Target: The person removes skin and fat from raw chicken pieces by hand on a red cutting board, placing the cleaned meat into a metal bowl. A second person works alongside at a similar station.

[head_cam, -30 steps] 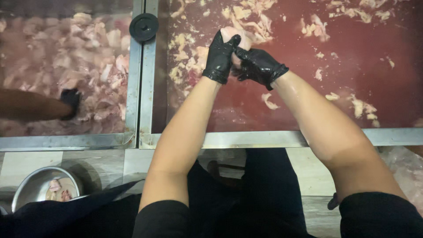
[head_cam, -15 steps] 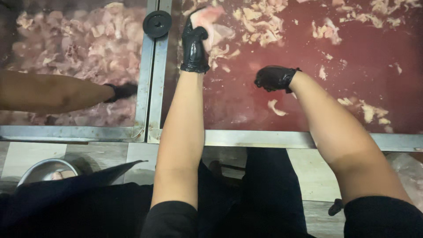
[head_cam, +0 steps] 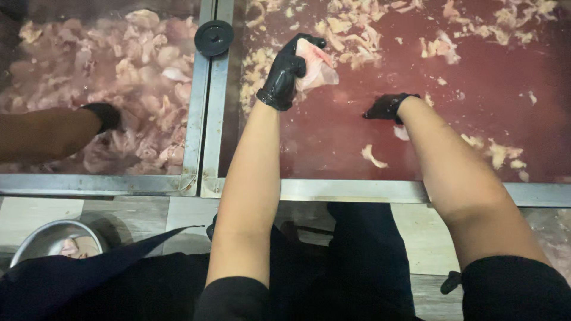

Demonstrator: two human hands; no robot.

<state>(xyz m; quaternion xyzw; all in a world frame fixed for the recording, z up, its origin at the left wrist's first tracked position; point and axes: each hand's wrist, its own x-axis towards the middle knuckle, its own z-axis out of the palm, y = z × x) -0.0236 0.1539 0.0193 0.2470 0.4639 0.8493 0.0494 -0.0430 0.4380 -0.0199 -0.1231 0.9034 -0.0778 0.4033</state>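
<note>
Gripped loosely in the curled gloved fingers of the left hand [head_cam: 289,70] above the red tray [head_cam: 333,142], the pale meat piece [head_cam: 315,66] could be dropped if squeezed, while a scrap [head_cam: 402,132] is pressed by the right hand [head_cam: 386,107]

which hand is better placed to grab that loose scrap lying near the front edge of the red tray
Right, probably. The right hand rests low on the red tray just above the scrap, and looks empty. The left hand is raised, gripping a meat piece.
</note>
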